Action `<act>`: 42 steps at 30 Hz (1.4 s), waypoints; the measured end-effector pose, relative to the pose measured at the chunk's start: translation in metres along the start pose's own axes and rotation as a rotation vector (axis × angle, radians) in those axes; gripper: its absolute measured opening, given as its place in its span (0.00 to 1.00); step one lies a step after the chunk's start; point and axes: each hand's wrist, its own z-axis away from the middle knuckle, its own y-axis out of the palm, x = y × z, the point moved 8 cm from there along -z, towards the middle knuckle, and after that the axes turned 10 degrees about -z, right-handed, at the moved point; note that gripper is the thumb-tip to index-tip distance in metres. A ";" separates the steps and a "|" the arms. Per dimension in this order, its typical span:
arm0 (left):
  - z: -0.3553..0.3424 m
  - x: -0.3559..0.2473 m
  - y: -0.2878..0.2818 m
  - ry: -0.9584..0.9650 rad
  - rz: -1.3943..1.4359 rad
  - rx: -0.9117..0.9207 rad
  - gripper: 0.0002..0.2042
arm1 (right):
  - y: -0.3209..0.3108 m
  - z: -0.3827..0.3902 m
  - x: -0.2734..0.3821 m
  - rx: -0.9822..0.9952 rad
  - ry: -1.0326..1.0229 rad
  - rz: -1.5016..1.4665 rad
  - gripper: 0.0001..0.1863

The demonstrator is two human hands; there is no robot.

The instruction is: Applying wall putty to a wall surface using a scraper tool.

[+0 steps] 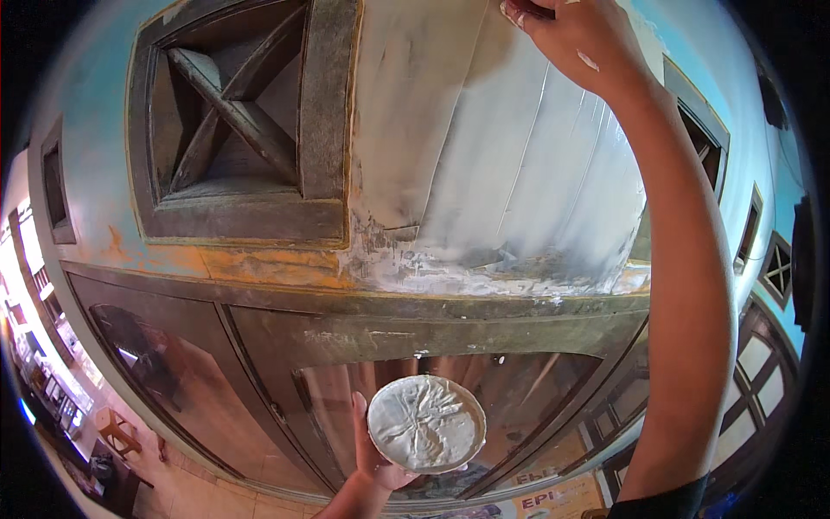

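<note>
In the head view, my left hand (376,445) holds a round shallow container of white putty (426,424) from below, its surface marked with ridges. My right hand (588,43) is raised at the top edge, fingers closed round a dark red object (533,12), perhaps a tool handle, mostly hidden or cut off by the frame. White smears are on its fingers and back. It is at a wall patch (493,164) coated in streaky white-grey filler, with rough white edges along the bottom and fine vertical lines.
Left of the patch is a wooden window frame (324,156) with crossed bars. Below runs a wooden lintel (450,309) over glazed doors (190,372). A wooden stool (117,428) stands lower left on tiles. More windows (776,268) are at right; printed cardboard (562,497) lies below.
</note>
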 end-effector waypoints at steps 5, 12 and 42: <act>-0.004 0.004 0.002 -0.038 0.098 0.101 0.51 | 0.000 0.003 0.004 -0.011 -0.068 0.008 0.18; -0.012 0.009 -0.005 -0.049 0.030 0.021 0.51 | 0.004 0.019 0.003 -0.024 -0.137 -0.027 0.14; 0.000 0.016 0.029 -0.155 0.471 0.305 0.50 | 0.028 0.104 0.011 -0.084 -0.176 -0.082 0.22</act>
